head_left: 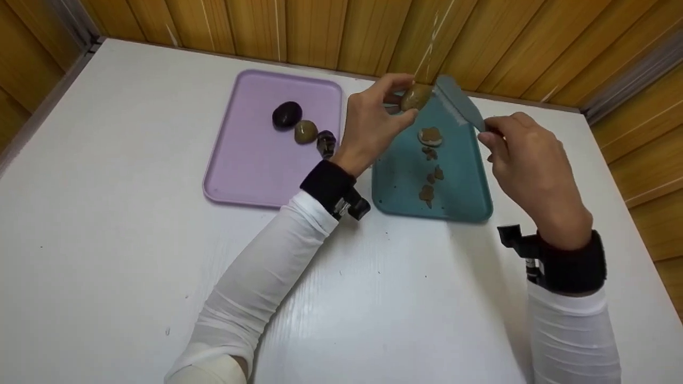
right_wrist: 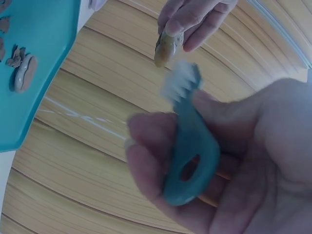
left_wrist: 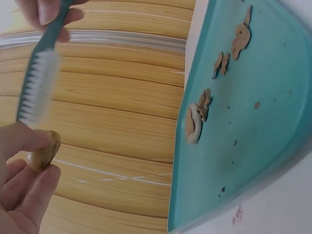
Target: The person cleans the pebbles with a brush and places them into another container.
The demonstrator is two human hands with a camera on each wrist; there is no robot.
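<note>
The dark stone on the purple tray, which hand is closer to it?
Left. The left hand is raised just right of the purple tray and its dark stone, pinching a brown stone; the right hand holds a brush beyond the teal tray.

The head camera looked down from the near side over the whole table [head_left: 133, 256]. Each wrist camera sat close under its hand, facing up toward the far wall [left_wrist: 112, 112]. All three shared the teal tray [head_left: 459, 181] and the stone [head_left: 415, 97].
</note>
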